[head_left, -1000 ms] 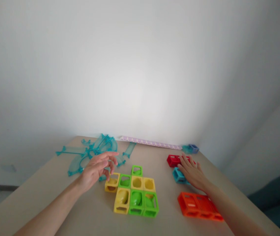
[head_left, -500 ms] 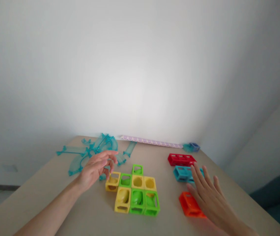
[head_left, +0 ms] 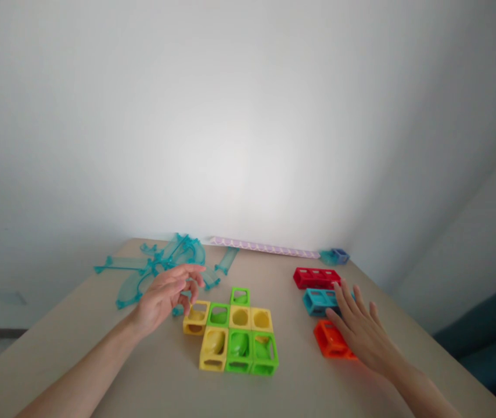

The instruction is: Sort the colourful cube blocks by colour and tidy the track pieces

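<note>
My right hand (head_left: 363, 331) lies flat with its fingers stretched out, over the right part of an orange block of hollow cubes (head_left: 330, 339). The palm seems to rest against that block, though the contact is hidden. Beyond it, near the fingertips, is a blue hollow-cube block (head_left: 320, 302), then a red one (head_left: 315, 278). My left hand (head_left: 167, 296) hovers with loosely curled, parted fingers and nothing in them. Close to those fingers is a yellow hollow cube (head_left: 196, 316), at the left of a cluster of yellow and green cubes (head_left: 239, 342).
Translucent teal track pieces (head_left: 161, 264) are heaped at the back left of the table (head_left: 291, 389). A purple patterned strip (head_left: 265, 248) runs along the wall. In the back right corner sit a small blue-purple cube (head_left: 340, 256) and a teal piece (head_left: 328, 257).
The orange block has slid away from me, closer to the blue block, with my right hand over it. My left hand has hardly moved. The view has shifted slightly.
</note>
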Available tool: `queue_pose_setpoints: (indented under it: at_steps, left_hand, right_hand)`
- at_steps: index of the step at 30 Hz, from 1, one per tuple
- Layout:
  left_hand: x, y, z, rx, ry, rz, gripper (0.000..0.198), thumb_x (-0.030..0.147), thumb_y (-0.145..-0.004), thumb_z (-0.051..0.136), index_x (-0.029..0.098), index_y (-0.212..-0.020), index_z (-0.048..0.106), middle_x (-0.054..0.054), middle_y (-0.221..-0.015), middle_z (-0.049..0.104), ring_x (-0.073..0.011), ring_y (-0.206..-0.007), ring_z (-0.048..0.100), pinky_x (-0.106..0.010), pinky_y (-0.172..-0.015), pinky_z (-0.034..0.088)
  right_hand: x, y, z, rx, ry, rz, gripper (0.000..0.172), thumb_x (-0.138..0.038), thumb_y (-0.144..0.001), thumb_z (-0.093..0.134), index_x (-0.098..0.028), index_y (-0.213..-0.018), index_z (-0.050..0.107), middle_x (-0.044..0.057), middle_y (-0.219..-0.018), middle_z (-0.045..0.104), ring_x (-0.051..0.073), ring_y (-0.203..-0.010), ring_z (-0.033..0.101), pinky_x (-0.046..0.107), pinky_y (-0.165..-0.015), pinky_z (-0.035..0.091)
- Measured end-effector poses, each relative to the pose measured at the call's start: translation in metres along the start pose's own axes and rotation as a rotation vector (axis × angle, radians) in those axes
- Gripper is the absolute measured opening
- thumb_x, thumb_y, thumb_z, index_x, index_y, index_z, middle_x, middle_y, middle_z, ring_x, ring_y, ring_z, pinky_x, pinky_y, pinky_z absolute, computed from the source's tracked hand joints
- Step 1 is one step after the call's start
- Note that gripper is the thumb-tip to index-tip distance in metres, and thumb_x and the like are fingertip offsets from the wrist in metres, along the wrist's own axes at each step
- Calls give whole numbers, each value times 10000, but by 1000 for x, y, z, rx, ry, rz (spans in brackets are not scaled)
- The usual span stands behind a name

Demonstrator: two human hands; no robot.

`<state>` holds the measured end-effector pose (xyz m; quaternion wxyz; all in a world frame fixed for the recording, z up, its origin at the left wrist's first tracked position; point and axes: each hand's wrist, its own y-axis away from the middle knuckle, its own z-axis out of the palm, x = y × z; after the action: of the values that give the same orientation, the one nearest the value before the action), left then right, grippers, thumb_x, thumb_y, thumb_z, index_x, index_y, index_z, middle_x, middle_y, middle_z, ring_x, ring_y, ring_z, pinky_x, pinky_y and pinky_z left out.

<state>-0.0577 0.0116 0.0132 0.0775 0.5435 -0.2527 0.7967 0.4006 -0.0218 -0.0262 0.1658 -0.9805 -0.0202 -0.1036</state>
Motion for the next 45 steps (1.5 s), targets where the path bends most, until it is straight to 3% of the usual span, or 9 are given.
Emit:
queue_pose_setpoints:
  at_steps: [7,12,15,18,23,30,34,41,45]
  left_hand:
    - [-2,0,1,73,-62,36,341,354,-830,574,156,-1099,643,-88,-903,595,-158,-667,549,-250,-498,461]
    - [-3,0,3,244,-492,93,267,383,-851,569,166,-956,682,-56,-814,613,-172,-723,555,-249,-569,457]
    - [-3,0,7,151,-891,131,235,352,-866,551,187,-976,677,-67,-908,642,-199,-847,574,-267,-661,453]
    - [-4,1,12,-33,-1147,162,196,285,-861,547,186,-970,676,-74,-929,655,-216,-915,568,-323,-795,439]
    - [-3,0,18,-132,-1247,111,164,214,-845,537,169,-891,688,-59,-798,645,-219,-876,543,-365,-855,408]
    - [3,-1,16,-217,-1215,60,178,285,-837,576,177,-890,709,-75,-799,658,-240,-860,528,-352,-793,399]
    - [2,-2,13,-259,-1165,71,195,308,-861,557,192,-828,710,-55,-762,671,-218,-794,541,-325,-759,388]
    - [2,-3,12,-278,-1164,86,216,303,-871,558,192,-763,710,-38,-708,654,-203,-755,542,-310,-738,378]
    - [3,-2,12,-306,-1178,50,225,298,-878,548,189,-778,716,-45,-729,643,-206,-768,547,-327,-772,393]
  right_hand:
    - [-9,3,-17,135,-8,8,650,-514,-971,151,-168,-1521,129,99,-1575,162,361,-1436,103,657,-1072,221]
    - [-68,6,-60,296,-175,-106,602,-393,-981,278,-169,-1521,134,115,-1569,206,327,-1450,77,621,-1113,173]
    - [-126,-4,-82,156,-319,-345,528,-354,-970,352,-147,-1455,321,134,-1473,413,290,-1391,307,490,-1110,298]
    - [-181,-24,-94,28,-383,-405,386,-252,-960,348,-135,-1292,506,155,-1258,592,260,-1163,547,407,-978,436]
    - [-230,-56,-93,-63,-337,-412,204,-173,-848,475,-142,-972,635,139,-954,636,281,-929,591,420,-826,467]
    - [-214,-61,-74,-84,-739,-302,414,-119,-844,446,-109,-1240,567,145,-1100,626,239,-1027,602,341,-912,441]
    - [-196,-62,-68,-147,-815,-290,375,-118,-806,486,-121,-1155,624,132,-1100,651,232,-1020,607,346,-925,433]
    - [-197,-64,-65,-252,-982,-206,198,-123,-789,514,-161,-966,595,58,-868,683,183,-760,621,293,-706,461]
    - [-200,-59,-65,-80,-1011,-267,188,-57,-732,546,-184,-870,555,42,-870,660,176,-790,610,282,-714,464]
